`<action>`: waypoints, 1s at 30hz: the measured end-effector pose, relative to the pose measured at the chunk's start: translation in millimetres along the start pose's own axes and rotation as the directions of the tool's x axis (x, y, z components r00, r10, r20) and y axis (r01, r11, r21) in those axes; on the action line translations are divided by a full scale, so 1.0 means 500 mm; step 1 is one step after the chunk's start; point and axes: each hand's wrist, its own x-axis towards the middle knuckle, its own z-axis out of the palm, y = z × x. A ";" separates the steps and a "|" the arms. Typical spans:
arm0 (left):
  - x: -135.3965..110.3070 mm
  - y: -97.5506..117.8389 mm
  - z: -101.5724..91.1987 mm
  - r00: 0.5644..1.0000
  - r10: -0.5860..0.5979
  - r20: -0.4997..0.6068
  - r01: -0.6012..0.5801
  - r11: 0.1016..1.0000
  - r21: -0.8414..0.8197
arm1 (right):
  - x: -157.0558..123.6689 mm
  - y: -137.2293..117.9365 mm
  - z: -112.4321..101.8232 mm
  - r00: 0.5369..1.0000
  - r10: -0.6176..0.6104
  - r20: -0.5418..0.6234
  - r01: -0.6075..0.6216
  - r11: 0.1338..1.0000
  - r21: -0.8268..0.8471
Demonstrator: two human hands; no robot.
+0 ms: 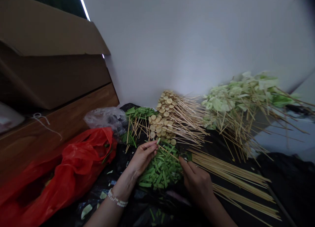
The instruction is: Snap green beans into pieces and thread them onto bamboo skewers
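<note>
Head view: left hand and right hand, apart, pinch one bamboo skewer above cut green beans.

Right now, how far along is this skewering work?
Done: heaps of loaded skewers, threaded with pale green pieces, round tan slices and slim green pieces. In hand: the left hand holds a skewer with a green piece at its end. Left: cut green pieces by the right hand, and bare bamboo skewers.
</note>
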 end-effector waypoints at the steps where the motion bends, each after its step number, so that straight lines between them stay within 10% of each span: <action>1: 0.000 0.001 0.001 1.000 -0.004 0.000 0.004 1.000 -0.002 | 0.000 0.000 0.000 1.000 0.002 0.003 -0.002 1.000 0.002; 30: -0.010 0.000 0.010 0.995 -0.100 0.022 0.100 0.995 -0.019 | -0.008 -0.012 0.006 1.000 -0.011 -0.020 0.012 1.000 0.021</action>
